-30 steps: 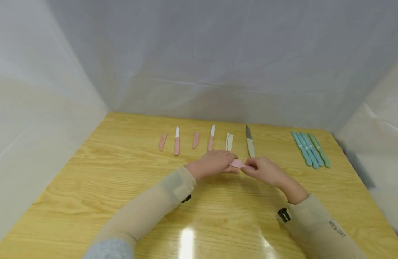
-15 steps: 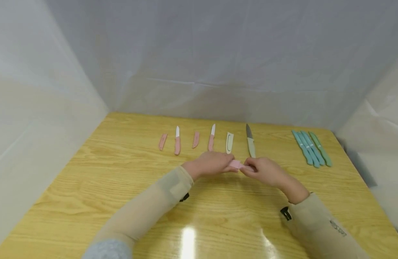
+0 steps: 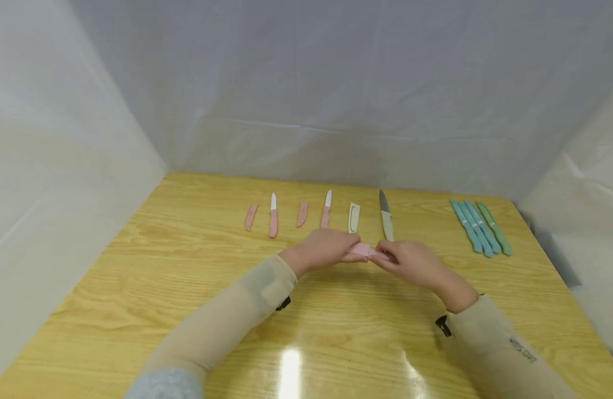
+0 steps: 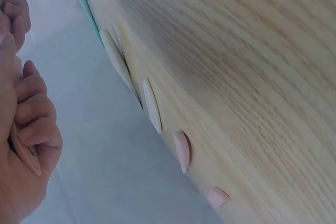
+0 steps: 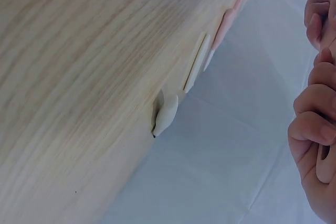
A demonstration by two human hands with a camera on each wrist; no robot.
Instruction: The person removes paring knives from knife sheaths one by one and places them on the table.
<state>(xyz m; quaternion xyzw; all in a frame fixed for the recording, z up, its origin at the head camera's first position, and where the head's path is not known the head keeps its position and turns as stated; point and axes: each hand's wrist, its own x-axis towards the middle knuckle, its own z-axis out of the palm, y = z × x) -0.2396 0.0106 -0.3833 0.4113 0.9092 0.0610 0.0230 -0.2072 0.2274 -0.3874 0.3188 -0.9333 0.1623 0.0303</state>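
Both hands meet over the middle of the wooden table (image 3: pixel 186 310) and hold one small pink knife (image 3: pixel 364 250) between them. My left hand (image 3: pixel 331 247) grips its left end, the sheath side, and my right hand (image 3: pixel 406 260) grips its right end. Only a short pink stretch shows between the fingers; the blade is hidden. In the left wrist view the left fingers (image 4: pixel 31 124) are curled. The right fingers (image 5: pixel 315 124) are curled in the right wrist view.
Behind the hands lies a row: a pink sheath (image 3: pixel 250 217), a pink knife (image 3: pixel 273 217), a second pink sheath (image 3: pixel 301 214), another pink knife (image 3: pixel 326 209), a cream sheath (image 3: pixel 353 218), a cream-handled knife (image 3: pixel 385 217). Several teal and green sheathed knives (image 3: pixel 479 227) lie far right. White sheeting walls the table.
The hands have shifted slightly away from me and pressed a little closer together on the pink knife. The row on the table has not moved.
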